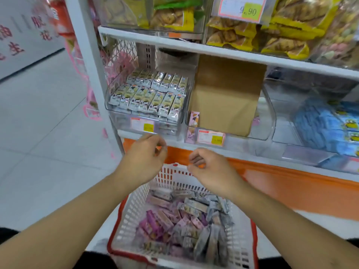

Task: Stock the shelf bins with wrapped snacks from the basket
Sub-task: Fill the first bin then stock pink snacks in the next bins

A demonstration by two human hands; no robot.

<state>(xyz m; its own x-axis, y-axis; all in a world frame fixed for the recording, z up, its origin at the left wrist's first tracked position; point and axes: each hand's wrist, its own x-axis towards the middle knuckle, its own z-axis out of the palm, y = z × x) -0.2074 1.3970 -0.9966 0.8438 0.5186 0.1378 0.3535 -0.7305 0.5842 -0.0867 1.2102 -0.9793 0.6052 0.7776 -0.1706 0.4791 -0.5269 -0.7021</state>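
Both arms reach up from the bottom corners of the frame and meet near the centre, just under the shelf edge. The left hand (144, 152) hangs with its fingers loosely curled and nothing in them that I can see; it sits just below the price tag (142, 124) on the left bin (116, 111). The right hand (208, 167) is beside it, a little lower and to the right, fingers also curled inward and holding nothing, over the far rim of the basket (136, 208).

The basket is white mesh with a red rim and fills the lower centre of the frame. Wrapped snacks (174, 220) lie in it in a loose heap: purple and pink packs to the left, grey ones to the right.

The left bin, clear plastic, sits at centre left on the shelf (252, 154) and is packed with neat rows of small cream-and-silver packs (153, 94). Just right of it, the middle bin (270, 123) holds a brown carton (227, 98) standing upright, with one pink pack (194, 118) upright against its left front corner. Further right, at the frame's edge, blue packs (320, 125) are stacked.

Along the top of the frame, the upper shelf carries yellow bags (287, 33) of pastries behind a tag reading 9.90. An orange band (291, 183) runs under the shelf edge.
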